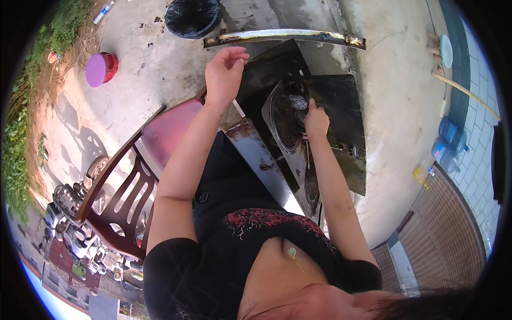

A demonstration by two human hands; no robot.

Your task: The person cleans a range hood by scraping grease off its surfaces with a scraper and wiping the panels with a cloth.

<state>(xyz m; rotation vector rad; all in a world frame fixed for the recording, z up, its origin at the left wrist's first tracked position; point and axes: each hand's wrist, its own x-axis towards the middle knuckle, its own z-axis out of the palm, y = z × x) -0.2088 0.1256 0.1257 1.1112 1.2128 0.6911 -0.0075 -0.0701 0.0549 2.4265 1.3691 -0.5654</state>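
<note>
My right hand (317, 121) is closed around the edge of a dark, greasy metal panel (274, 114) with round vent grilles. The panel looks like part of a range hood; my fingertips are partly hidden. A grey, crinkled wad like steel wool (298, 102) rests on the panel just left of my right fingers. My left hand (225, 72) is raised above the left side, fingers loosely bent and thumb apart, with nothing visible in it. Beneath lie flat black panels (337, 106). A shiny metal section (261, 162) lies close to my lap.
A wooden chair with a red seat (173, 128) stands at the left. Beyond are a purple-topped red stool (97, 70), a black-lined bin (192, 18) and a long metal strip (288, 35). Water jugs (447, 152) stand at the right, by a tiled wall.
</note>
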